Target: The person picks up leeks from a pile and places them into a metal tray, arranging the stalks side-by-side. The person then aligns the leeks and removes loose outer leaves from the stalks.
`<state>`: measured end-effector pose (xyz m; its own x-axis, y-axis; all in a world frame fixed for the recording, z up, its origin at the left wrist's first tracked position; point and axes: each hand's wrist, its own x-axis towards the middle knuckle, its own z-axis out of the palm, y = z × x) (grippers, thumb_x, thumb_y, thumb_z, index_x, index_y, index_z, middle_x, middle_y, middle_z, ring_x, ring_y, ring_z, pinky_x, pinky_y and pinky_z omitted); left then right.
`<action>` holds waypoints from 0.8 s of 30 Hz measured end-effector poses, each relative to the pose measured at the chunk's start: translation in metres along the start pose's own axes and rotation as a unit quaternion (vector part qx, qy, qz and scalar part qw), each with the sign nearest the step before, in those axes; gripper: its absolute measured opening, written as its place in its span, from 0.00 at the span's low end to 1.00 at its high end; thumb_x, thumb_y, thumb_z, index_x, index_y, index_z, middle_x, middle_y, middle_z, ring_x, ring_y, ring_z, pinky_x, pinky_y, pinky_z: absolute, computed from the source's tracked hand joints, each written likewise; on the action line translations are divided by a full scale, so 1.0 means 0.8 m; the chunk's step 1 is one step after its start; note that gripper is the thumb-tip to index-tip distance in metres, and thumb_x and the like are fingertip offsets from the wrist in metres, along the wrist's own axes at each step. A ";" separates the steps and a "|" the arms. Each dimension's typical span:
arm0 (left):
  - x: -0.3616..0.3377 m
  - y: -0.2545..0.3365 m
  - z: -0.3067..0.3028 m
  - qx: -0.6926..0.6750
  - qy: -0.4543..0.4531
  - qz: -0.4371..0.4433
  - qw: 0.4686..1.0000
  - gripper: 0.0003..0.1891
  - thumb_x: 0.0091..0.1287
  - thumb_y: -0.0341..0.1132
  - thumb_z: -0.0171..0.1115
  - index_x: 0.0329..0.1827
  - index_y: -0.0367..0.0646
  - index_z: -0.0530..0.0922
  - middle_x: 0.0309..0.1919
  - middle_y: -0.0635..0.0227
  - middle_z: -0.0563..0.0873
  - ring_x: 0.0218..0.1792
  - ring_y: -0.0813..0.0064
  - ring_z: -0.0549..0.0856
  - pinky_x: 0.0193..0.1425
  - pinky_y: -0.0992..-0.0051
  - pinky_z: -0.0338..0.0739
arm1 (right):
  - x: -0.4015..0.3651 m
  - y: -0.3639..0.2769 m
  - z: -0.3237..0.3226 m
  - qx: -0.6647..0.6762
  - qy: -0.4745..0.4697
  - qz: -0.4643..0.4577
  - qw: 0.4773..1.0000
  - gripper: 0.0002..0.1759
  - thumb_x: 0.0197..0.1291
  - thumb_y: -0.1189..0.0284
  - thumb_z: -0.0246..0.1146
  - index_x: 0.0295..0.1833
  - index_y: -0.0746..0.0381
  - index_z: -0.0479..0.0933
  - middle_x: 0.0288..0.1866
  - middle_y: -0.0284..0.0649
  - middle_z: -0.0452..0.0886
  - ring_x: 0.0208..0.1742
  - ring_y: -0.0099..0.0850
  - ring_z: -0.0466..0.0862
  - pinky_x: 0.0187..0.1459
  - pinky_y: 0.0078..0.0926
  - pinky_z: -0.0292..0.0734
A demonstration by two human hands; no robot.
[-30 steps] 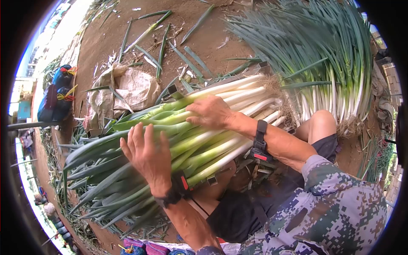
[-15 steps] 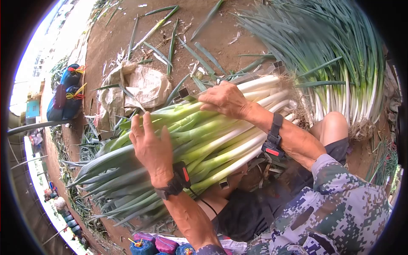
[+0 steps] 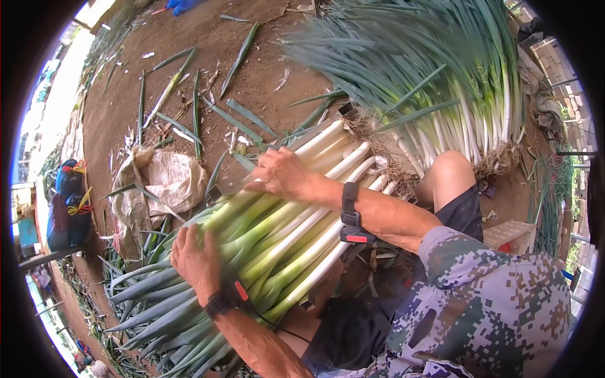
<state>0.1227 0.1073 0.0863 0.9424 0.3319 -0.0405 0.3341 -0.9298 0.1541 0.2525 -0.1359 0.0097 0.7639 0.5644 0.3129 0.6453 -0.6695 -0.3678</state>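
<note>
A thick bundle of long green onions (image 3: 296, 249) lies slantwise in front of me, roots at the upper right, dark leaves at the lower left. My left hand (image 3: 196, 261) is bent over the leaves on the far side, its fingers curled down among them and its thumb blurred. Higher up, at the far edge of the pale stalks, my right hand (image 3: 283, 175) has its fingers curled against the outer stalks; its fingertips are partly hidden. Dark square metal ends (image 3: 348, 109) stick out around the bundle, with most of what they belong to covered.
A big pile of green onions (image 3: 435, 82) lies at the upper right. Loose leaves (image 3: 239, 60) are scattered on the dirt floor. A crumpled woven sack (image 3: 167, 183) sits beyond the bundle. Blue and purple rolls (image 3: 69, 205) stand at left, and a pale plastic crate (image 3: 513, 234) at right.
The view has swung, so the scene sits further left and the crate now shows. My left hand's raised, spread fingers have come down onto the leaves. My right hand stays at the far edge.
</note>
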 end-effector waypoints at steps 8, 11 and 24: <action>-0.003 0.007 -0.006 -0.013 -0.016 0.027 0.999 0.22 0.67 0.48 0.67 0.61 0.49 0.83 0.66 0.64 0.81 0.69 0.60 0.75 0.75 0.58 0.59 | -0.002 0.014 0.000 0.038 -0.002 0.016 0.999 0.40 0.64 0.30 0.51 0.25 0.56 0.84 0.28 0.39 0.78 0.37 0.37 0.81 0.40 0.39 0.78; -0.008 0.003 -0.009 -0.016 0.002 0.065 0.998 0.22 0.69 0.46 0.66 0.63 0.48 0.81 0.67 0.64 0.81 0.69 0.62 0.75 0.76 0.60 0.59 | -0.004 0.013 -0.012 0.009 0.010 0.005 1.000 0.40 0.63 0.30 0.52 0.24 0.56 0.84 0.28 0.38 0.78 0.36 0.36 0.81 0.39 0.36 0.78; 0.002 0.009 -0.003 -0.056 -0.019 0.100 0.993 0.20 0.65 0.40 0.69 0.59 0.44 0.83 0.64 0.63 0.83 0.68 0.62 0.77 0.76 0.60 0.60 | -0.005 0.054 0.001 0.088 -0.010 0.061 0.994 0.48 0.60 0.23 0.45 0.24 0.59 0.82 0.29 0.43 0.78 0.38 0.40 0.81 0.41 0.45 0.77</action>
<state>0.1268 0.1015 0.0900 0.9903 0.1343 -0.0358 0.1390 -0.9521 0.2723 0.2773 -0.1668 -0.0079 0.8357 0.4945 0.2389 0.5362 -0.6406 -0.5497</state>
